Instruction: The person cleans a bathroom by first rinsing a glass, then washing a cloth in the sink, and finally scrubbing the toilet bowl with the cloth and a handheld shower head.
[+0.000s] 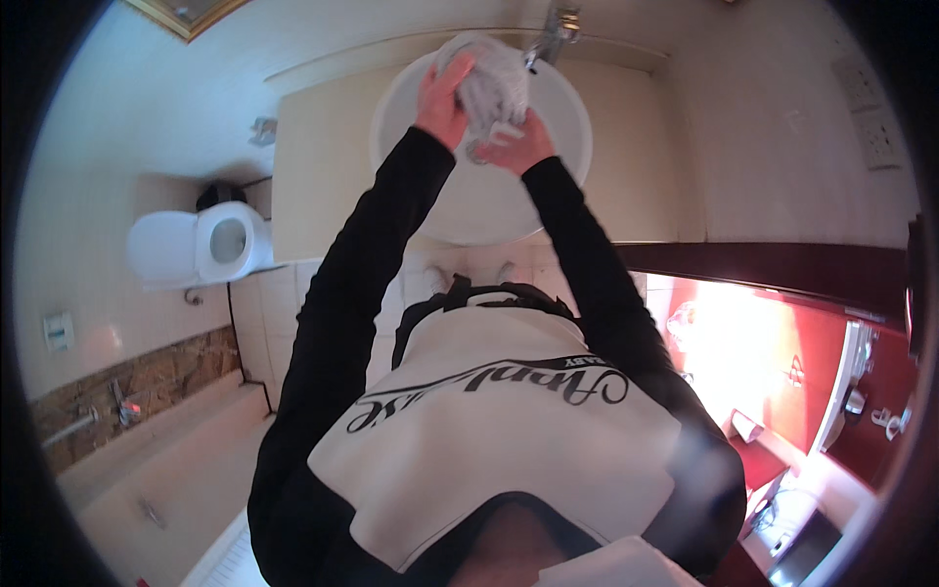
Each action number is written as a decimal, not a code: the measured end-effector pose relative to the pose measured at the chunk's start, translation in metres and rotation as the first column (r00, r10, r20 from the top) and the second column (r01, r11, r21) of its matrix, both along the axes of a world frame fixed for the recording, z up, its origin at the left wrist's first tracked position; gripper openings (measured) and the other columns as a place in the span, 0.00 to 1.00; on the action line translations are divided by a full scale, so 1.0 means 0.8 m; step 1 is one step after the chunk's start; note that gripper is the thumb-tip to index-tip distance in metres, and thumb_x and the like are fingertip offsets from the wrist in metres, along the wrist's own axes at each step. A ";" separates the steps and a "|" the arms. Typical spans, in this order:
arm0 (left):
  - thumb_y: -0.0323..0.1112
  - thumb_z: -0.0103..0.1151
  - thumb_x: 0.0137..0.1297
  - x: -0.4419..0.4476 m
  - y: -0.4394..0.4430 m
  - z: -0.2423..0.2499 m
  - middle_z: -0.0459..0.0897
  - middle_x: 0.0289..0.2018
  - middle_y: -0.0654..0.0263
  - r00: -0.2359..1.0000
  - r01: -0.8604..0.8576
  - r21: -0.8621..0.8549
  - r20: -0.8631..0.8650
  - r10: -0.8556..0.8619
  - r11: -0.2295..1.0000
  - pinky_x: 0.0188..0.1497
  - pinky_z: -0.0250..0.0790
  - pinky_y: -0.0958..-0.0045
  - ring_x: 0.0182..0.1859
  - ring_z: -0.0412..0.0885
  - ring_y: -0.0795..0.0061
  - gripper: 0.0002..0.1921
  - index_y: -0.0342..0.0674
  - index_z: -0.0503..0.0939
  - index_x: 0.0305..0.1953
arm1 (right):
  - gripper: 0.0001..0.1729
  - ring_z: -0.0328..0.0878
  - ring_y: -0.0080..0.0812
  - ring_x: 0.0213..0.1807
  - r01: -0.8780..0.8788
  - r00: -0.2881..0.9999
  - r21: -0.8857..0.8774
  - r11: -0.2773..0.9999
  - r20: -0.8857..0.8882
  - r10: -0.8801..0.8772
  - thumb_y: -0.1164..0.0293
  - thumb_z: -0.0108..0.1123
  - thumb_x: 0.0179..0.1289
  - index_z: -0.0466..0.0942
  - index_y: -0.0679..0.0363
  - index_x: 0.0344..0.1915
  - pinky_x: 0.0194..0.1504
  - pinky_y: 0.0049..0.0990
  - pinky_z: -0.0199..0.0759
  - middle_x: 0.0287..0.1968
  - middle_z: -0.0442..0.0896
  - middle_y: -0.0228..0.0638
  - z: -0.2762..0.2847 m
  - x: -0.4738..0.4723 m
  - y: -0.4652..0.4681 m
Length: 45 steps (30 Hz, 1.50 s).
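Observation:
A pale grey, crumpled bundle, either wet cloth or thin plastic, is held over the back of a white washbasin. My left hand grips its left side, thumb towards the middle. At the bundle's lower right is my right hand, slightly blurred, with a whitish fold between its fingers. Just right of the bundle, a chrome faucet reaches over the basin. The round metal drain shows partly beside my right fingertips.
A beige counter surrounds the basin. To the left are a toilet with its lid raised and a bathtub with a wall tap. Wall sockets are at right. Below them, a dark door frame borders a brightly lit room.

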State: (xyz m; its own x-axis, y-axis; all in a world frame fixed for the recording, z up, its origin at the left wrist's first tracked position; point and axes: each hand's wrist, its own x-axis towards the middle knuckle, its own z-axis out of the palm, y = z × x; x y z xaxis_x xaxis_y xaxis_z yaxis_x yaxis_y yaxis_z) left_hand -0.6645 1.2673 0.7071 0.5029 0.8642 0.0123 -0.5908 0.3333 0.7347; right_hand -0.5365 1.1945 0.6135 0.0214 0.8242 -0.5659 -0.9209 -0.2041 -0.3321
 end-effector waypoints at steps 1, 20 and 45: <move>0.41 0.55 0.63 -0.002 -0.002 -0.010 0.72 0.54 0.63 0.996 0.046 -0.045 0.076 -0.042 0.998 0.59 0.63 0.63 0.56 0.70 0.68 0.22 0.40 0.68 0.56 | 0.30 0.55 0.57 0.61 0.080 0.940 0.035 0.996 -0.336 -0.063 0.48 0.44 0.60 0.57 0.49 0.59 0.56 0.62 0.53 0.62 0.54 0.46 0.004 -0.009 -0.007; 0.74 0.35 0.56 -0.041 0.017 -0.072 0.62 0.63 0.59 0.846 0.466 -0.518 0.023 -0.532 0.717 0.59 0.50 0.36 0.64 0.58 0.48 0.42 0.50 0.57 0.65 | 0.35 0.68 0.42 0.58 -0.326 0.191 0.483 0.813 0.876 -0.444 0.87 0.53 0.39 0.74 0.51 0.52 0.58 0.33 0.62 0.53 0.74 0.39 0.070 -0.029 -0.012; 0.41 0.70 0.43 0.020 0.078 -0.009 0.80 0.31 0.59 0.051 0.869 -0.064 -0.975 -0.217 0.491 0.39 0.70 0.68 0.35 0.78 0.71 0.19 0.35 0.78 0.32 | 0.04 0.72 0.29 0.38 -0.898 -0.438 -0.127 0.422 0.162 -0.884 0.66 0.55 0.42 0.72 0.50 0.16 0.44 0.29 0.65 0.25 0.74 0.26 0.006 -0.100 0.041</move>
State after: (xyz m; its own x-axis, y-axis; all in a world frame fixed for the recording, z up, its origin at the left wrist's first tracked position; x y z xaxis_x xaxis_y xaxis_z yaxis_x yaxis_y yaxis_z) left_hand -0.6484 1.3296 0.7000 0.7824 0.3052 -0.5429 0.6216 -0.3278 0.7114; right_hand -0.6165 1.2276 0.6185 -0.7744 0.4425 0.4522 0.5722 0.7949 0.2020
